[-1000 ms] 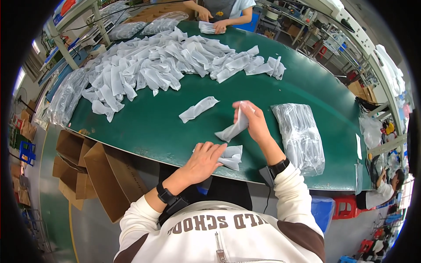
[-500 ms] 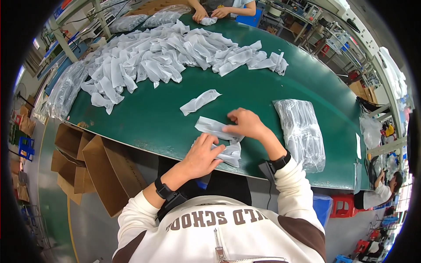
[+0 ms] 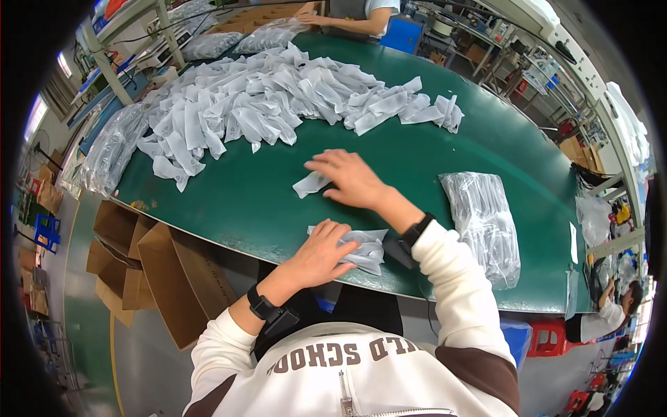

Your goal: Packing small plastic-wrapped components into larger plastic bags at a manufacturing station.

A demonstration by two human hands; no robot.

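Near the table's front edge my left hand (image 3: 321, 255) is closed over the left end of a small stack of translucent white pouches (image 3: 369, 251), holding it against the surface. The fingers hide part of the stack. Farther out, my right hand (image 3: 349, 179) hovers at a single white pouch (image 3: 309, 185), its fingers stretched out and slightly blurred. The palm covers that pouch's right end. Whether the fingers touch it I cannot tell.
A large heap of similar pouches (image 3: 243, 104) spreads across the far left of the green table (image 3: 389, 160). A clear bag of packed pouches (image 3: 481, 229) lies at right. Open cardboard boxes (image 3: 177, 278) stand below the left edge. Another person's arm (image 3: 347, 25) is at the far side.
My right hand has left the stack and moved up and left to the single pouch. The pouches near me now lie together under my left hand. The other person's hands shifted left.
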